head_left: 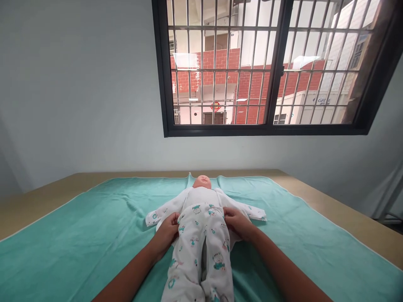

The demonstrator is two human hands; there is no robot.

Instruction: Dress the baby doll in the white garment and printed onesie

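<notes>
A baby doll (202, 182) lies on its back on a teal blanket (94, 226), head toward the window. It wears a white patterned sleepsuit (201, 239) with the sleeves spread out to both sides. My left hand (168, 232) grips the sleepsuit's edge at the doll's left-side waist, fingers curled on the fabric. On the opposite side, at the waist, my right hand (236, 221) pinches the same garment.
The blanket covers a tan table (346, 218) set against a grey wall. A barred black-framed window (267, 67) sits above, with a red brick building outside. Bare blanket stretches to the left and right of the doll.
</notes>
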